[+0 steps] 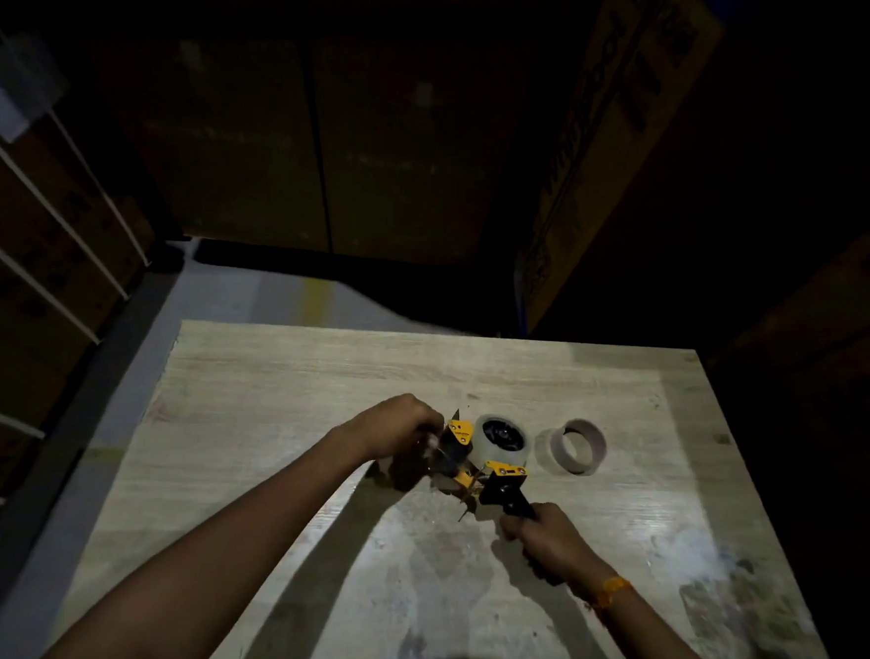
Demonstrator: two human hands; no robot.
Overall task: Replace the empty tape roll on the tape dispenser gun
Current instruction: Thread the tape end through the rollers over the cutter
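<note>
A yellow and black tape dispenser gun point(484, 467) sits low over the wooden table point(252, 393). A full clear tape roll point(502, 440) is mounted on its hub. My right hand point(548, 540) is closed around the black handle. My left hand point(401, 424) pinches at the gun's front end by the yellow flap, where a thin strip of tape seems to run; the fingertips are partly hidden. The empty cardboard core point(577, 445) lies on the table just right of the gun, apart from it.
Tall cardboard boxes point(383, 127) stand dark behind the table and to the right point(615, 136). Strapped boxes point(29, 229) line the left side. A grey floor strip point(245, 291) shows beyond the table's far edge. The light is dim.
</note>
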